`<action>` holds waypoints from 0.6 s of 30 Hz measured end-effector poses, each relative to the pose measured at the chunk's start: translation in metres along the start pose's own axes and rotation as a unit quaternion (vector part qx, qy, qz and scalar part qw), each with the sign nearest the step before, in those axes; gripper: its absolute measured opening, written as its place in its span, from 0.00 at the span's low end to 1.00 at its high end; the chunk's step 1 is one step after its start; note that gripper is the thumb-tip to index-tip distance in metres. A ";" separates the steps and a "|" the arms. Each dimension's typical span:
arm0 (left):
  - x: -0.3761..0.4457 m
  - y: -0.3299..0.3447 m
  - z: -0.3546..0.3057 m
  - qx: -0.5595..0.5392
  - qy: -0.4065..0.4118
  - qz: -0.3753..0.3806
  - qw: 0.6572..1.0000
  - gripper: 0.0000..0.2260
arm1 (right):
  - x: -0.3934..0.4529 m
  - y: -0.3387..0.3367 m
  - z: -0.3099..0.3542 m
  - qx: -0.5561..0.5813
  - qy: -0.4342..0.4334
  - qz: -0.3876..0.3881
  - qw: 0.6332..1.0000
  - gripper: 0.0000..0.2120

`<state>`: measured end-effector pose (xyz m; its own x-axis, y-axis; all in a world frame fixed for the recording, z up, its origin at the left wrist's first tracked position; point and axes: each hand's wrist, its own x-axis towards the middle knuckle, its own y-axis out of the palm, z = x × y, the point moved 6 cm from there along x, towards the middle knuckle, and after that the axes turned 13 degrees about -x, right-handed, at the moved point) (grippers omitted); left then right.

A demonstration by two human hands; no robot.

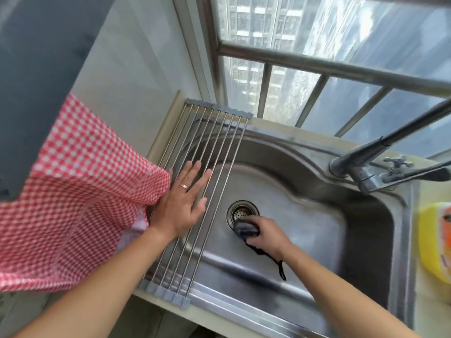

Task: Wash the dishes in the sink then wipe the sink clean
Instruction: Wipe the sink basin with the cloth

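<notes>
Sink (305, 191) nearly bare; right hand (264, 234) gripping dark cloth (245, 231) beside drain (241, 212), left hand (184, 200) flat, fingers spread on rack (212, 147). Best wiped outward, near to far.

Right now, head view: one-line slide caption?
Right hand scrubs sink with dark sponge; left hand flat on rack.

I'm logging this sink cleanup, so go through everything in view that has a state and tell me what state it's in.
Left hand: open, flat on the rack.
Right hand: gripping the dark scrubber beside the drain.
Roll-up rack: unrolled over the sink's left side.
Sink: no dishes inside.
Drain strainer: seated in the drain.
Faucet: no water seen running.
Checkered cloth: draped at left.
</notes>
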<state>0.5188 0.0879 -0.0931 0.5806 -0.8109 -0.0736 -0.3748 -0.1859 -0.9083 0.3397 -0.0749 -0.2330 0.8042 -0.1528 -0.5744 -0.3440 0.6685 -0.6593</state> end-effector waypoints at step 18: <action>0.001 0.006 0.008 -0.015 -0.008 -0.019 1.000 0.32 | 0.074 0.062 0.114 -0.206 -0.152 -0.095 0.962 0.26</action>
<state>0.5230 0.0901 -0.1019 0.6060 -0.7941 -0.0455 -0.3729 -0.2332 -0.8981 0.4331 0.0380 -0.2609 0.9547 0.0176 -0.2970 -0.2888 0.2946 -0.9109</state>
